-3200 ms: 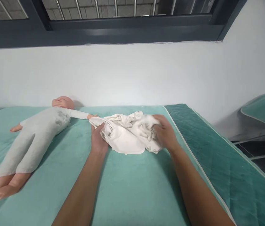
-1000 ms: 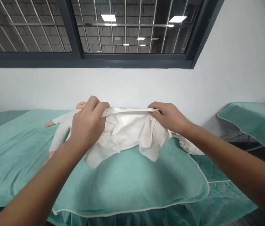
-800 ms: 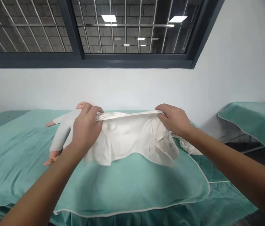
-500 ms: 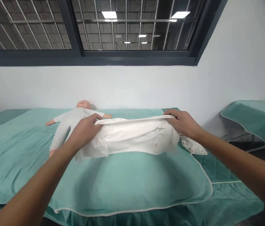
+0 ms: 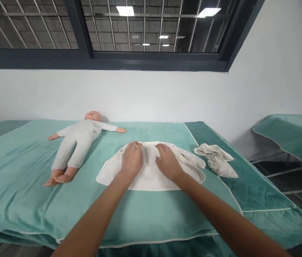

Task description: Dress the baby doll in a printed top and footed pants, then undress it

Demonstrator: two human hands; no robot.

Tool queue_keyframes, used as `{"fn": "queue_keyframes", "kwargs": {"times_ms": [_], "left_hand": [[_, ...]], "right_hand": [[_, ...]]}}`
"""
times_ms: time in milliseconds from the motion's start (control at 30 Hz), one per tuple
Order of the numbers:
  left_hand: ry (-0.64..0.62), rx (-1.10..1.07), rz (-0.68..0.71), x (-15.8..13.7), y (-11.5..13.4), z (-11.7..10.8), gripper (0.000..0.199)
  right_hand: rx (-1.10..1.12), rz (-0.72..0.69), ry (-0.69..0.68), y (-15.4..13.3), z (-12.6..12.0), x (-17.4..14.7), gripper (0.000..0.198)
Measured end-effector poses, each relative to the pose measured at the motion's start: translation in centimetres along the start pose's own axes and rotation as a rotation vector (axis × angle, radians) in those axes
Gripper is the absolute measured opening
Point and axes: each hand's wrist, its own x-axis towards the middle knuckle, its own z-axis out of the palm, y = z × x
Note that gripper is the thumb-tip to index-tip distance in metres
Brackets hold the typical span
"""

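The white wall (image 5: 151,94) stands behind the bed (image 5: 153,217), whose teal cover meets it along the far edge. Above, a dark-framed, barred window (image 5: 153,61) spans most of the wall. Past the bed's right edge, a second teal cover (image 5: 295,137) lies at a raised level. The doll (image 5: 83,132), in a white suit, lies left of the bed's middle: head at the far edge, feet directed toward the front left corner, both arms extended sideways. The white garment (image 5: 151,181) lies spread on the middle of the bed, apart from the far and front edges, with a printed sleeve folded at its right side. A crumpled printed cloth (image 5: 219,162) lies near the bed's right edge, just beside the garment. The left hand (image 5: 132,159) is positioned over the garment, fingers curled; whether they pinch fabric cannot be told. The right hand (image 5: 168,162) is beside it, thumb and index finger parted by a narrow gap.
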Motion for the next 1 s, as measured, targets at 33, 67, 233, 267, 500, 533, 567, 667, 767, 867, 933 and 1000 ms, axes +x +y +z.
{"fn": "queue_keyframes", "kwargs": {"times_ms": [33, 67, 233, 267, 500, 533, 567, 667, 767, 867, 933, 1000], "left_hand": [[-0.057, -0.049, 0.022, -0.6, 0.4, 1.5, 0.036], [-0.098, -0.071, -0.011, -0.9, 0.6, 2.8, 0.035], [-0.125, -0.033, -0.180, 0.8, -0.7, 5.6, 0.036], [-0.128, -0.023, -0.220, 1.4, -0.9, 5.6, 0.037], [-0.021, -0.011, -0.324, 3.6, 0.1, 5.6, 0.051], [-0.012, -0.019, -0.330, 3.8, 0.3, 5.7, 0.052], [-0.011, -0.027, -0.339, 4.0, 0.4, 5.9, 0.052], [-0.017, -0.046, -0.375, 5.3, 0.3, 6.5, 0.053], [-0.002, -0.023, -0.350, 7.1, -0.4, 7.0, 0.051], [0.011, 0.032, -0.295, 8.7, -1.4, 8.0, 0.049], [0.004, 0.059, -0.281, 9.6, -2.2, 8.9, 0.049], [-0.006, 0.073, -0.280, 10.3, -2.8, 9.8, 0.050]], "right_hand": [[0.049, 0.017, -0.020, -0.6, 1.6, -0.5, 0.051], [0.058, 0.073, -0.047, -0.8, 2.9, -0.7, 0.054], [-0.049, 0.330, -0.099, 0.9, 5.7, 1.2, 0.063], [-0.069, 0.340, -0.097, 1.3, 5.8, 1.8, 0.065], [-0.146, 0.365, -0.013, 1.4, 6.1, 3.9, 0.068], [-0.140, 0.372, -0.001, 1.3, 6.1, 4.2, 0.068], [-0.130, 0.376, 0.009, 1.2, 6.2, 4.5, 0.068], [-0.089, 0.386, 0.009, 1.5, 6.3, 5.9, 0.070], [-0.050, 0.385, 0.012, 2.5, 6.5, 7.7, 0.071], [-0.040, 0.361, 0.069, 4.1, 6.8, 9.5, 0.066], [-0.044, 0.364, 0.085, 5.2, 7.3, 10.4, 0.062], [-0.061, 0.370, 0.078, 6.1, 7.8, 11.0, 0.061]]}}
